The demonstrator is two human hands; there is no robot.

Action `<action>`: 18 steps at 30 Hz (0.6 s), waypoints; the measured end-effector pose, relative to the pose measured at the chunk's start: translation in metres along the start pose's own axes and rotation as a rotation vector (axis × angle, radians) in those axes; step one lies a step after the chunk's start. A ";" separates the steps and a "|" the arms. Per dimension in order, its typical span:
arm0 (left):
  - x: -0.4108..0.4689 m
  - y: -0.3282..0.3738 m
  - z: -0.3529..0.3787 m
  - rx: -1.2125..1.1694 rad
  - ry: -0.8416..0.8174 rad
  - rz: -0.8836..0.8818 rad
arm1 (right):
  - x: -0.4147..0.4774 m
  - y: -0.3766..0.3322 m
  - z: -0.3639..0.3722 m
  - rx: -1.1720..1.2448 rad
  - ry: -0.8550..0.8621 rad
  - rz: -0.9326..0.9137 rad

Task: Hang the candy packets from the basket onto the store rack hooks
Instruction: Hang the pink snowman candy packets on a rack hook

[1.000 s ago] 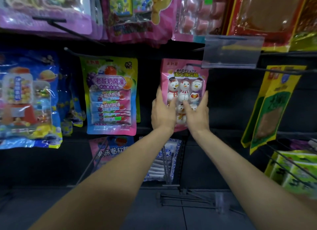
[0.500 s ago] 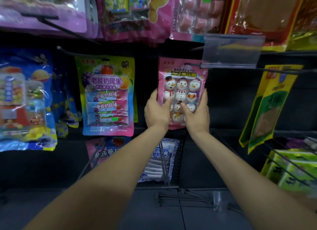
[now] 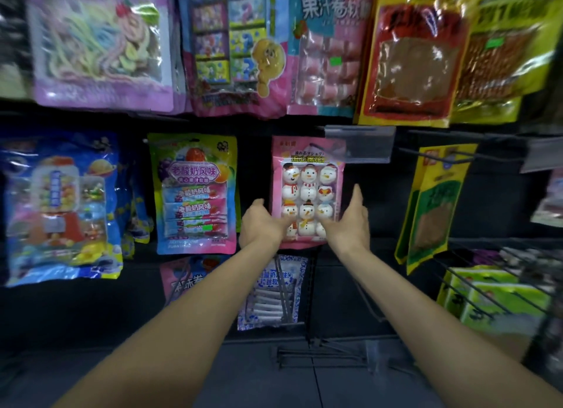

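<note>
pink snowman candy packet (image 3: 307,194), upright on hook

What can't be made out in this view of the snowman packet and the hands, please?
- Whether the packet is on a hook: head view, hang hole too blurred; tag holder covers its top right corner.
- Packet's lower corners: under the left hand and right hand.
- Left hand's grip: hidden by its own back.
- Basket: out of frame.
- Top-row packets: blurred, cut by the top edge.
</note>
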State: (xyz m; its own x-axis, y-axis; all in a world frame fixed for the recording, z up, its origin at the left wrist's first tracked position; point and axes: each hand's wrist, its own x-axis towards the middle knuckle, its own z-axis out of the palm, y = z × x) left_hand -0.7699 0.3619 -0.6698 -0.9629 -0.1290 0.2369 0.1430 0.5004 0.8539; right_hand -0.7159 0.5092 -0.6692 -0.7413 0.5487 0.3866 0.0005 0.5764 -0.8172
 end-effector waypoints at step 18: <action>-0.206 -0.121 -0.173 0.557 -0.174 0.621 | -0.220 -0.006 -0.057 -0.261 -0.656 -0.406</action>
State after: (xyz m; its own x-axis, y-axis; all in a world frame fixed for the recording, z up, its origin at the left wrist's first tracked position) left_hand -0.5488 0.1798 -0.7415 -0.7749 0.4185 0.4737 0.5674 0.7908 0.2296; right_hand -0.5140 0.4191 -0.7247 -0.9594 -0.1534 0.2365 -0.2569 0.8210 -0.5098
